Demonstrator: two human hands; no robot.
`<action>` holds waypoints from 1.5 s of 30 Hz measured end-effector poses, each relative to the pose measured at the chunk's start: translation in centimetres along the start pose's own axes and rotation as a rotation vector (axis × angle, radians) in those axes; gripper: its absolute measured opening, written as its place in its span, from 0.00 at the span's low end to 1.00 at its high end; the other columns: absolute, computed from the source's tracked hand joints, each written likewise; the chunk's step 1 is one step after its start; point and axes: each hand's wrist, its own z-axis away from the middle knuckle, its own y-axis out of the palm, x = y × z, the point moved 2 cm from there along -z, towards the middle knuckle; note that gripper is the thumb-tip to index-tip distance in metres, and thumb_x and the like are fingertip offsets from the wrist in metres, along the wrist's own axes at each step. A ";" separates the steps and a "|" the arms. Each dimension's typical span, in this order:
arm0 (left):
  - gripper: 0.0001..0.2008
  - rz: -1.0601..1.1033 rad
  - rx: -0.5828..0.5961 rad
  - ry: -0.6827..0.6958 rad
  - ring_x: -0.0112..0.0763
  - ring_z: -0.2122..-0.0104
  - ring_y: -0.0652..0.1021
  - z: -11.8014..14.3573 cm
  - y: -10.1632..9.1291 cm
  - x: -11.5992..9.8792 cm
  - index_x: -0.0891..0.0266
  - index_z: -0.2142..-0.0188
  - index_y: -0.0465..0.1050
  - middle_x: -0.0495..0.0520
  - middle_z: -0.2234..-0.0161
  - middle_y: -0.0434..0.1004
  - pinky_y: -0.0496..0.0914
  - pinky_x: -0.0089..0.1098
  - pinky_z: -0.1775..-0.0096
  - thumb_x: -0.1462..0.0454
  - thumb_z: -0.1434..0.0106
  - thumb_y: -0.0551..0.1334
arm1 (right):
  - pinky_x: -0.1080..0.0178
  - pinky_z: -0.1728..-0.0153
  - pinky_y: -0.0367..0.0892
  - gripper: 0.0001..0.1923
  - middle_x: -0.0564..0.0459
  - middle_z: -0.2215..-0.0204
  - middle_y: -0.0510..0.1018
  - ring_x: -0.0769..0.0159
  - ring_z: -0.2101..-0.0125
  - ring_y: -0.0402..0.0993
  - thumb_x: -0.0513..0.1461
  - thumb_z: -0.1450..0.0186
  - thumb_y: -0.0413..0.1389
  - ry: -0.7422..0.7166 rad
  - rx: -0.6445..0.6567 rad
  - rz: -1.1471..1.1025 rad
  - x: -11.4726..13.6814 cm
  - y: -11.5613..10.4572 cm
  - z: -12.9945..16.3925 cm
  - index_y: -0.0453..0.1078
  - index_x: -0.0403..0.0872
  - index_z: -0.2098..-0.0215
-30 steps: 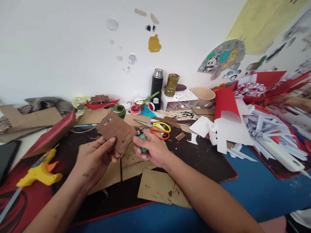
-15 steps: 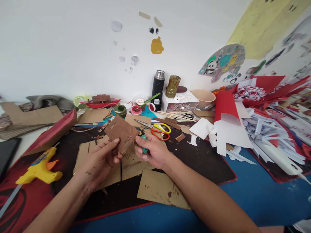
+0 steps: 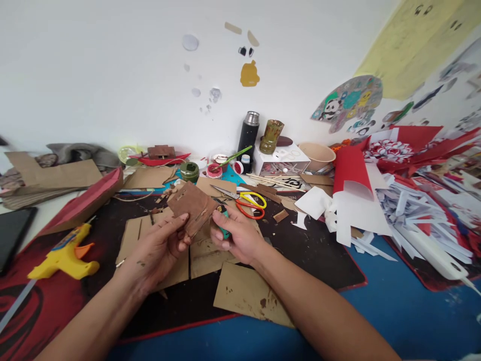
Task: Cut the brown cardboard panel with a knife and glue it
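My left hand (image 3: 161,243) grips a piece of brown-painted cardboard (image 3: 193,205) by its lower left edge, thumb on top and fingers beneath. The piece is tilted toward me, and its right edge looks rough and layered. My right hand (image 3: 238,233) is closed round a small teal-handled tool (image 3: 224,221) with a dark end, held at the cardboard's right edge. The fingers partly cover this tool, so its exact kind is unclear. Just beyond my right hand lie scissors (image 3: 251,201) with yellow and orange handles. Flat cardboard sheets (image 3: 210,258) lie under both hands.
A yellow glue gun (image 3: 65,255) lies at left beside a red-lined cardboard boat shape (image 3: 86,203). Paint jars (image 3: 189,172), a black thermos (image 3: 248,133) and a white box (image 3: 281,159) stand at the back. White paper strips (image 3: 417,210) and red paper (image 3: 351,173) crowd the right.
The whole view has shifted slightly, so things appear a little further right and lower. Both hands keep nearly the same hold on the cardboard and the teal-handled tool.
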 end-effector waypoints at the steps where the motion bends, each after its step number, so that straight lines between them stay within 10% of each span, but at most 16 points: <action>1: 0.07 0.002 -0.001 0.002 0.22 0.85 0.73 -0.1 0.0 0.0 0.66 0.70 0.79 0.49 0.78 0.77 0.66 0.17 0.86 0.75 0.38 0.69 | 0.68 0.80 0.44 0.32 0.67 0.80 0.68 0.77 0.83 0.54 0.60 0.40 0.78 0.003 -0.010 -0.010 0.0 0.0 0.0 0.65 0.52 0.61; 45: 0.08 0.057 0.027 0.118 0.24 0.81 0.77 -0.8 -0.8 0.4 0.63 0.69 0.79 0.49 0.75 0.80 0.69 0.19 0.82 0.72 0.44 0.76 | 0.68 0.80 0.43 0.32 0.66 0.80 0.68 0.76 0.83 0.54 0.61 0.40 0.77 0.006 -0.074 0.038 -0.2 0.1 0.3 0.66 0.52 0.61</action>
